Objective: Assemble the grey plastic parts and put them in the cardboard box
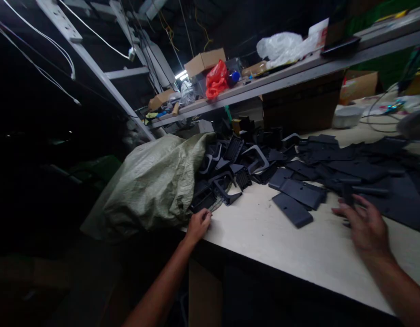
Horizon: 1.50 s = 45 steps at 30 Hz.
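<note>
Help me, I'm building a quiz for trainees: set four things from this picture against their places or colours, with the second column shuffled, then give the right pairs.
1. Sack
2. Red bag
3. Left hand
4. Right hand

A. On the shelf
B. Beside the flat black panels
C. Dull green
D. At the front edge of the table, near the sack

Pairs: 1-C; 2-A; 3-D; 4-B

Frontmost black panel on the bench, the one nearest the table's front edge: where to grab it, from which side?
I'd take the panel by its rounded near-right end, pinching across the long edges, from above and the front. It lies flat and that end juts onto the tabletop; its far side sits tight by neighbouring panels, leaving less room.
</note>
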Motion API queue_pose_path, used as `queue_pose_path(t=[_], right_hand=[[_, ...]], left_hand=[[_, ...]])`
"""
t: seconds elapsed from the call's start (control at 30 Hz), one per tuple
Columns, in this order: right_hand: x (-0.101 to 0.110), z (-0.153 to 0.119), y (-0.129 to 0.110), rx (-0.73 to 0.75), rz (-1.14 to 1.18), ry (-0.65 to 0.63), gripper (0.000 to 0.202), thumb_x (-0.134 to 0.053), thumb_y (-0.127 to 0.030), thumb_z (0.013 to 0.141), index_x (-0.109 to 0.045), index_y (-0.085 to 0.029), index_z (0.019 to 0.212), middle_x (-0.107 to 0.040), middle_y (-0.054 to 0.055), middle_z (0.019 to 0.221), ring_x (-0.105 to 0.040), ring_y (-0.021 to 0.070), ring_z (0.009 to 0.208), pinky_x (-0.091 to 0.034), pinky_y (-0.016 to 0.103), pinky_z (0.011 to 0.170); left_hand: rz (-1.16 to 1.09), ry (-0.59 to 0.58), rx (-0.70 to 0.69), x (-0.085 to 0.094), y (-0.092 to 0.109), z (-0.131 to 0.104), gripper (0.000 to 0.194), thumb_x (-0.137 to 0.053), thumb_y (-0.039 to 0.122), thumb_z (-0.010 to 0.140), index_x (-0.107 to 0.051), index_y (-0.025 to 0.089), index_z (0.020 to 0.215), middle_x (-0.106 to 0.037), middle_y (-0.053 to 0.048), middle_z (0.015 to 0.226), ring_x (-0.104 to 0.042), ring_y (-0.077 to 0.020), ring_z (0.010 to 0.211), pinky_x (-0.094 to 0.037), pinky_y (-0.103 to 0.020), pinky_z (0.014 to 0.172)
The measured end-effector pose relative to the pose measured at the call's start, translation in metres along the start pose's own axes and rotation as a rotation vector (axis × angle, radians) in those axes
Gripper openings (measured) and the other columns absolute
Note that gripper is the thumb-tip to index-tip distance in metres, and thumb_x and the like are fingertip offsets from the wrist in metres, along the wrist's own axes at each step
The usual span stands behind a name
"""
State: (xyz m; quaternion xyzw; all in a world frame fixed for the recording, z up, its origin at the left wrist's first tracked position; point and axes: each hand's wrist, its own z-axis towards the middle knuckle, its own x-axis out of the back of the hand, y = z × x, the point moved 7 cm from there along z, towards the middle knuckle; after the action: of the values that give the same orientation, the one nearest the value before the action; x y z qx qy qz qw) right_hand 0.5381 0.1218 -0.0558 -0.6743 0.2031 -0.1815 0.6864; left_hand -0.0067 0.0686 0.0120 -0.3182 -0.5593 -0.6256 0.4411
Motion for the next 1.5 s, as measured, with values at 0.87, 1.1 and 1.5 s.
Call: queue_pose_path(t=[0.87,1.1,1.5], right_hand=[[-0.006,-0.003,0.002,-0.067,-0.058,-0.009,0.100,-0.085,-0.065,0.060,-0.058,-0.028,0.148,-0.076,0.015,0.119,-0.063,0.0430,0.131,-0.042,0.060,0.119],[-0.011,0.001,0.009,-0.017,-0.119,-0.016,0.099,-0.083,-0.066,0.063,-0.058,-0.028,0.149,-0.053,0.016,0.157,-0.044,0.0428,0.150,-0.038,0.057,0.122],[-0.013,0.003,0.015,0.067,-0.131,-0.041,0.093,-0.083,-0.063,0.070,-0.055,-0.024,0.150,-0.054,0.017,0.156,-0.042,0.0363,0.152,-0.033,0.052,0.125]], left_hand=[[0.135,0.141,-0.162,0.086,0.011,0.155,0.021,-0.068,0.032,0.085,-0.076,0.024,0.102,-0.077,-0.005,0.088,-0.070,-0.0231,0.080,-0.048,-0.031,0.071],[0.128,0.107,-0.320,0.091,0.096,0.185,0.033,-0.063,0.043,0.097,-0.071,0.024,0.123,-0.079,-0.007,0.105,-0.073,-0.0234,0.088,-0.052,-0.031,0.077],[0.171,-0.061,-0.409,0.007,0.180,0.294,0.045,-0.079,0.028,0.088,-0.067,0.016,0.129,-0.073,-0.017,0.127,-0.069,-0.0314,0.116,-0.053,-0.045,0.102]])
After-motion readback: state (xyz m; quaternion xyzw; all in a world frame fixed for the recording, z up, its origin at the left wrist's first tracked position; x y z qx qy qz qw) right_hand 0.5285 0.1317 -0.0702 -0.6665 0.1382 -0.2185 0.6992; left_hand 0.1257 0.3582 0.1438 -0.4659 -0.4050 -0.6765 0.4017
